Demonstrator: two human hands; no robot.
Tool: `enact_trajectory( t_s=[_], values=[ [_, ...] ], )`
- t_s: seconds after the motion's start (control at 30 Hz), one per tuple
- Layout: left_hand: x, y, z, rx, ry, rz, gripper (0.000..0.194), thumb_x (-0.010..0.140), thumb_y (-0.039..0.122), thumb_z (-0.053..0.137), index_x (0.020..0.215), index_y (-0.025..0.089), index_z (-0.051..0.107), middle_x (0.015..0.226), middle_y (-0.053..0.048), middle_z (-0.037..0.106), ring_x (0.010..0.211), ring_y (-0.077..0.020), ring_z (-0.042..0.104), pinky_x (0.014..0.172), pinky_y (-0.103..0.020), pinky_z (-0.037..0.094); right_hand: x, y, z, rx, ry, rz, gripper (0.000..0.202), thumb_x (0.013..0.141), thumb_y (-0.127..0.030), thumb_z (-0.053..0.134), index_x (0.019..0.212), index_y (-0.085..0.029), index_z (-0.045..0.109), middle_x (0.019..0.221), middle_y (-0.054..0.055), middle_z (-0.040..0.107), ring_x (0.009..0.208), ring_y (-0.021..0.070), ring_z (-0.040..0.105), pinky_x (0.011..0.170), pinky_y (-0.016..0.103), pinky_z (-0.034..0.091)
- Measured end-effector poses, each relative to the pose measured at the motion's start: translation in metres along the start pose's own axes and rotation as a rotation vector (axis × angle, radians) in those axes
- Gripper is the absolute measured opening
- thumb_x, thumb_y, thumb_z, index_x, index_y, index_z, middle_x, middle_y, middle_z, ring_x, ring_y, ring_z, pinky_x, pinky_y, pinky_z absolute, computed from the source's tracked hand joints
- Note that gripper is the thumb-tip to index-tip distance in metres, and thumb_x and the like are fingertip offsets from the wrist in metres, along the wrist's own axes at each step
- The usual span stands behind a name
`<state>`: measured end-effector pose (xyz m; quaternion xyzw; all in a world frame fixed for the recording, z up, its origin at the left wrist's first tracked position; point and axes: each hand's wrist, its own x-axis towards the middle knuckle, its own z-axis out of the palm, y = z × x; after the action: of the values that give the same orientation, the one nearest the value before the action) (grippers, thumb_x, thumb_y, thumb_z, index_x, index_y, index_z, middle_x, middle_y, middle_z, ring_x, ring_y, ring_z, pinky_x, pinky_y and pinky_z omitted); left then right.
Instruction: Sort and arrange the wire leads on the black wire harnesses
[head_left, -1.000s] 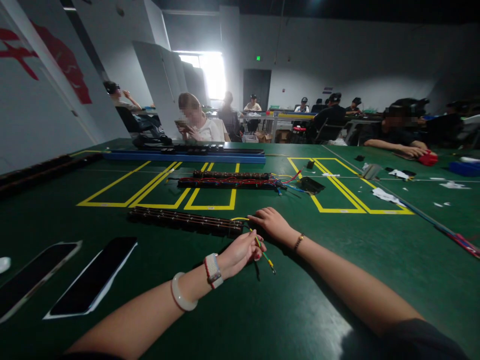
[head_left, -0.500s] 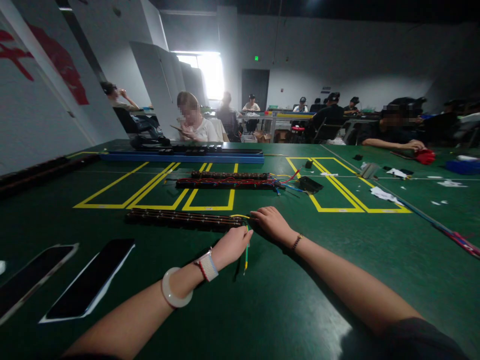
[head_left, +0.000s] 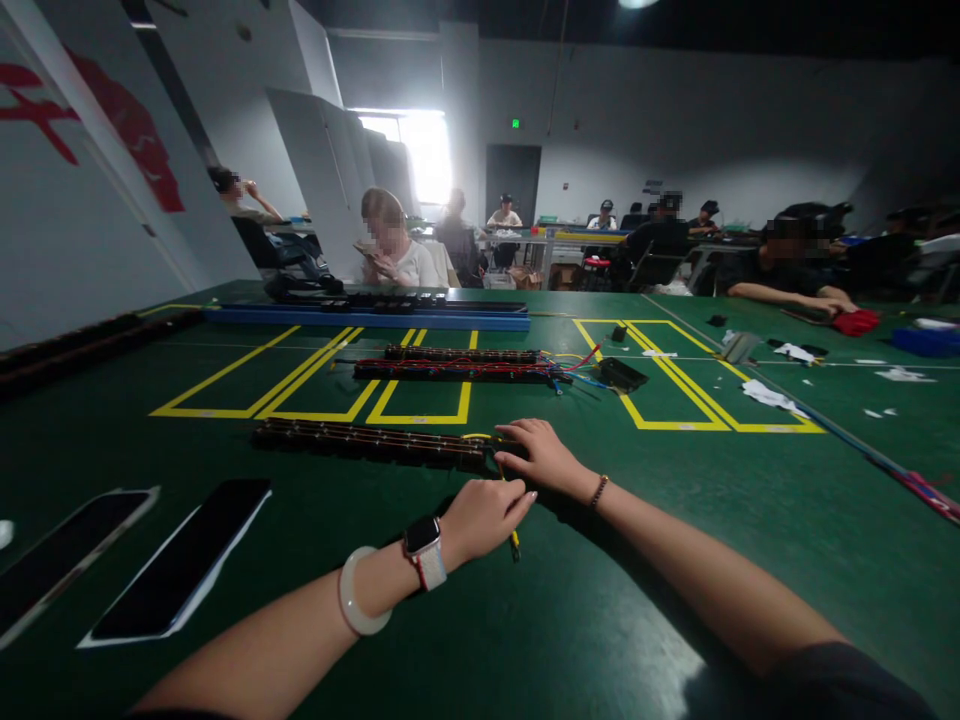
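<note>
A long black strip [head_left: 367,440] with thin copper-coloured lines along it lies on the green table in front of me. My left hand [head_left: 486,518] is closed below the strip's right end, pinching a yellow-green wire [head_left: 515,543] whose tip hangs out below the fingers. My right hand [head_left: 546,458] is at that same end, its thumb and fingers on either side of a dark piece [head_left: 513,449]; what this piece is I cannot make out. A short yellow wire [head_left: 477,436] runs from the strip toward the right fingers.
Beyond lies another black strip [head_left: 457,370] with red and blue wires, near a small black box [head_left: 622,375]. Two dark flat panels [head_left: 184,565] lie at left. A blue rail [head_left: 360,318] stands farther back. White scraps [head_left: 772,393] lie at right; several people sit beyond.
My left hand has moved right and toward me, swinging the yellow-green wire with it. The thumb of my right hand has spread away from its fingers. The strip stays in place.
</note>
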<state>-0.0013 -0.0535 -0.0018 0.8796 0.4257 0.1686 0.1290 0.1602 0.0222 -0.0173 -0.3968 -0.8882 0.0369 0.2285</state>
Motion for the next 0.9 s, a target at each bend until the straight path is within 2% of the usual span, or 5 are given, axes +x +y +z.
enact_trajectory(
  t_s=[0.17, 0.3, 0.4, 0.63, 0.9],
  values=[
    [-0.001, 0.004, 0.001, -0.496, -0.02, -0.049, 0.042, 0.092, 0.044, 0.038, 0.06, 0.018, 0.048, 0.056, 0.0, 0.051, 0.051, -0.0103, 0.047, 0.052, -0.023, 0.032, 0.003, -0.004, -0.004, 0.076, -0.105, 0.036, 0.07, 0.074, -0.05, 0.068, 0.133, -0.017, 0.048, 0.118, 0.012, 0.059, 0.111, 0.0252, 0.048, 0.096, 0.041, 0.033],
    [0.001, 0.002, 0.003, -1.014, -0.232, -0.23, 0.04, 0.088, 0.051, 0.04, 0.066, 0.018, 0.045, 0.055, 0.002, 0.051, 0.036, -0.0061, 0.039, 0.039, -0.02, 0.027, 0.008, 0.01, -0.01, 0.212, -0.228, 0.133, 0.052, 0.075, -0.046, 0.068, 0.119, -0.019, 0.061, 0.098, 0.007, 0.066, 0.093, 0.022, 0.057, 0.085, 0.035, 0.04],
    [0.004, -0.001, 0.006, -1.323, -0.268, -0.318, 0.038, 0.088, 0.051, 0.039, 0.071, 0.018, 0.046, 0.055, 0.003, 0.051, 0.035, -0.006, 0.041, 0.037, -0.019, 0.027, 0.008, 0.018, -0.009, 0.413, -0.299, 0.188, 0.037, 0.08, -0.045, 0.062, 0.102, -0.017, 0.069, 0.089, 0.004, 0.068, 0.081, 0.0174, 0.06, 0.074, 0.028, 0.043],
    [0.009, -0.009, 0.01, -1.766, -0.178, -0.559, 0.023, 0.092, 0.035, 0.039, 0.089, 0.014, 0.048, 0.075, -0.004, 0.06, 0.051, -0.0084, 0.055, 0.048, -0.019, 0.038, -0.001, 0.011, 0.004, 0.688, -0.142, 0.278, 0.029, 0.084, -0.034, 0.059, 0.099, -0.012, 0.068, 0.092, 0.006, 0.07, 0.08, 0.016, 0.062, 0.071, 0.025, 0.046],
    [0.012, -0.009, 0.009, -1.888, -0.214, -0.605, 0.037, 0.095, 0.038, 0.034, 0.103, 0.008, 0.054, 0.09, -0.013, 0.062, 0.066, -0.0127, 0.061, 0.057, -0.022, 0.044, -0.009, -0.01, -0.01, -0.039, -0.035, 0.008, 0.021, 0.09, -0.023, 0.053, 0.105, -0.018, 0.067, 0.083, 0.006, 0.067, 0.076, 0.0153, 0.057, 0.072, 0.028, 0.038]
  ],
)
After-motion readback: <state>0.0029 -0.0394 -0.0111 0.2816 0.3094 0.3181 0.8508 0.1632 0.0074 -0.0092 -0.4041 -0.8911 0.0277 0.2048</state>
